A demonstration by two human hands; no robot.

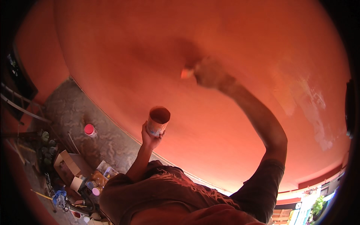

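Observation:
My left hand (152, 139) is wrapped round the lower part of a paint can (154, 126), held upright in front of my chest. Its dark inside shows reddish, and the depth of any paint in it cannot be made out. Raised high against the orange-red wall (150, 75), my right hand (210, 73) is closed on a paintbrush (186, 73) and blurred by motion. The brush's orange-red tip points left, at or close to the wall. On the wall's right side a pale, whitish patch (311, 108) stands out from the orange.
A container with a red lid (90, 130) stands on the grey patterned floor (112, 140) to the left. At the lower left lie an open cardboard box (73, 165), a bundle of blue cord (60, 198) and assorted clutter. Green plants (318, 204) show at the lower right.

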